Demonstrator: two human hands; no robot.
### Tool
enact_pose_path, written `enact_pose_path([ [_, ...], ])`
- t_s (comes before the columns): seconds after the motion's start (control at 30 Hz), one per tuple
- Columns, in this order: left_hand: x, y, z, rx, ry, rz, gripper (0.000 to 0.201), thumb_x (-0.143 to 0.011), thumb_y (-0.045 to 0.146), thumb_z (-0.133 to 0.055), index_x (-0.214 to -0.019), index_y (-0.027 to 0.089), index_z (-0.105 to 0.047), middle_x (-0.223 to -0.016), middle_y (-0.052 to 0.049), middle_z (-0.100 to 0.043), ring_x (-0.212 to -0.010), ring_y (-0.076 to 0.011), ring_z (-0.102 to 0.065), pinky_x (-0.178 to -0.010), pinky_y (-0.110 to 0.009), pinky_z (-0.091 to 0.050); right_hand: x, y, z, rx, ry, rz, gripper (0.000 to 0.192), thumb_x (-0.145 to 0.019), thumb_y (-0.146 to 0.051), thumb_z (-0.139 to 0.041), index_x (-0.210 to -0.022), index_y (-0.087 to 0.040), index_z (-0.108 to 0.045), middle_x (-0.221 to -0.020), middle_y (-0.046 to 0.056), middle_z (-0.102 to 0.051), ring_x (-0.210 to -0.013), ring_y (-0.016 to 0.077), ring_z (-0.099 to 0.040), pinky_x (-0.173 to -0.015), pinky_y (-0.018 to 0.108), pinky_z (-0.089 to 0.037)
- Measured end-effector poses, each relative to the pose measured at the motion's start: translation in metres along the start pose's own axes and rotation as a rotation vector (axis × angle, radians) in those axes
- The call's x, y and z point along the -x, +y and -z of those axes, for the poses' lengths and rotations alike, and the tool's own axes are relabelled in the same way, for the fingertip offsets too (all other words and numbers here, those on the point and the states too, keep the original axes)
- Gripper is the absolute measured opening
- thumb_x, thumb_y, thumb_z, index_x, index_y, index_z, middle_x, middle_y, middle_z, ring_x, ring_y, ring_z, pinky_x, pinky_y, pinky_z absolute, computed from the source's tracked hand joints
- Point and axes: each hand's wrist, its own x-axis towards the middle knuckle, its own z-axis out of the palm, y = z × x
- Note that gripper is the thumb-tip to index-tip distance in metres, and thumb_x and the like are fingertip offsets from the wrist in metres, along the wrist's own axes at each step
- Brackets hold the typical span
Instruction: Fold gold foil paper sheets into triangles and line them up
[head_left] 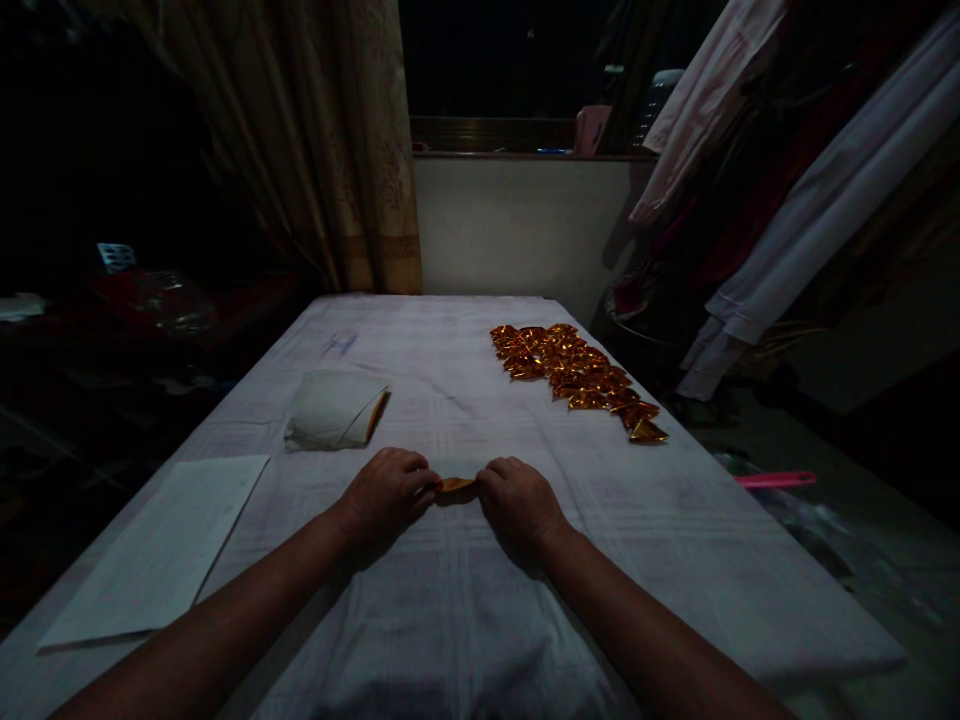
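Both hands meet near the middle of the cloth-covered table (pixel 405 600). Between them is a small sheet of gold foil paper (pixel 456 485), its near edge curled over and a pale side showing behind. My left hand (pixel 390 488) pinches its left end, and my right hand (pixel 519 500) pinches the right end. A stack of pale-backed paper (pixel 334 408) with a gold edge lies beyond my left hand. At the far right of the table, several shiny folded gold foil pieces (pixel 570 365) are laid close together in rows.
A flat white sheet (pixel 161 550) lies at the table's left, by my left forearm. A curtain (pixel 360 150) hangs behind, next to a window sill with a pink cup (pixel 592 130). Clothes (pixel 810 200) hang at the right, above a pink-handled object (pixel 776 480).
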Motion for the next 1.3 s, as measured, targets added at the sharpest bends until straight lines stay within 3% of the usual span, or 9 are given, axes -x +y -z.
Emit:
enact_pose_path([
  [0.2,-0.001,0.022,-0.005,0.099,-0.027,0.156,0.031,-0.101,0.034,-0.050,-0.083,0.020,-0.070,-0.080,-0.004,-0.068,-0.078,-0.0202,-0.060,-0.078,-0.036,-0.043,0.008,0.007,0.001,-0.107,0.011,-0.102,0.016,-0.098,-0.019,-0.054,-0.091,-0.020,-0.068,-0.090,0.005,-0.068,-0.085,0.0190,-0.059,-0.075,0.030,-0.040],
  [0.4,-0.007,0.031,-0.008,0.055,-0.009,0.358,0.022,-0.098,0.032,-0.052,-0.105,0.021,-0.069,-0.083,-0.005,-0.069,-0.080,-0.0234,-0.062,-0.074,-0.036,-0.044,0.007,0.007,0.000,-0.251,0.060,-0.247,0.011,-0.097,-0.019,-0.057,-0.104,-0.021,-0.065,-0.096,0.005,-0.072,-0.088,0.0194,-0.063,-0.075,0.029,-0.041],
  [0.63,-0.009,0.035,-0.009,-0.055,-0.020,0.300,0.020,-0.100,0.029,-0.047,-0.103,0.020,-0.065,-0.083,-0.006,-0.068,-0.078,-0.0230,-0.061,-0.073,-0.036,-0.044,0.006,0.009,-0.006,-0.217,0.070,-0.227,0.010,-0.096,-0.018,-0.056,-0.089,-0.021,-0.063,-0.087,0.003,-0.067,-0.080,0.0184,-0.058,-0.072,0.028,-0.038],
  [0.83,-0.001,0.030,-0.009,0.033,-0.023,0.247,0.023,-0.102,0.028,-0.046,-0.105,0.023,-0.067,-0.091,-0.005,-0.068,-0.083,-0.0223,-0.060,-0.077,-0.037,-0.044,0.006,0.011,-0.007,-0.193,0.029,-0.224,0.015,-0.096,-0.014,-0.053,-0.092,-0.021,-0.066,-0.091,0.004,-0.067,-0.083,0.0190,-0.059,-0.074,0.029,-0.040],
  [0.97,0.003,0.029,-0.009,0.123,-0.006,0.261,0.021,-0.101,0.026,-0.049,-0.107,0.024,-0.069,-0.094,-0.005,-0.067,-0.087,-0.0222,-0.060,-0.080,-0.038,-0.044,0.006,0.002,-0.007,-0.165,0.059,-0.195,0.024,-0.099,-0.017,-0.051,-0.116,-0.018,-0.068,-0.117,0.011,-0.070,-0.105,0.0240,-0.061,-0.087,0.035,-0.045],
  [1.07,0.004,0.030,-0.011,0.154,0.015,0.272,0.019,-0.101,0.023,-0.050,-0.105,0.023,-0.068,-0.094,-0.004,-0.067,-0.089,-0.0226,-0.059,-0.083,-0.040,-0.044,0.006,-0.013,-0.007,-0.172,0.001,-0.027,0.042,-0.101,-0.025,-0.052,-0.141,-0.015,-0.055,-0.148,0.015,-0.056,-0.137,0.0295,-0.046,-0.112,0.049,-0.034],
  [1.17,0.005,0.030,-0.013,0.172,0.025,0.271,0.018,-0.101,0.025,-0.051,-0.104,0.023,-0.068,-0.094,-0.004,-0.067,-0.089,-0.0224,-0.059,-0.083,-0.040,-0.044,0.008,-0.025,-0.004,-0.203,-0.154,0.062,0.056,-0.102,-0.039,-0.050,-0.151,-0.013,-0.044,-0.158,0.015,-0.043,-0.148,0.0296,-0.034,-0.122,0.057,-0.022],
  [1.3,0.009,0.027,-0.011,0.168,0.024,0.248,0.020,-0.101,0.026,-0.052,-0.108,0.024,-0.070,-0.094,-0.004,-0.068,-0.088,-0.0219,-0.060,-0.081,-0.039,-0.044,0.016,-0.017,0.004,-0.188,-0.243,-0.010,0.061,-0.103,-0.043,-0.048,-0.155,-0.014,-0.038,-0.162,0.015,-0.034,-0.151,0.0299,-0.030,-0.123,0.061,-0.018],
])
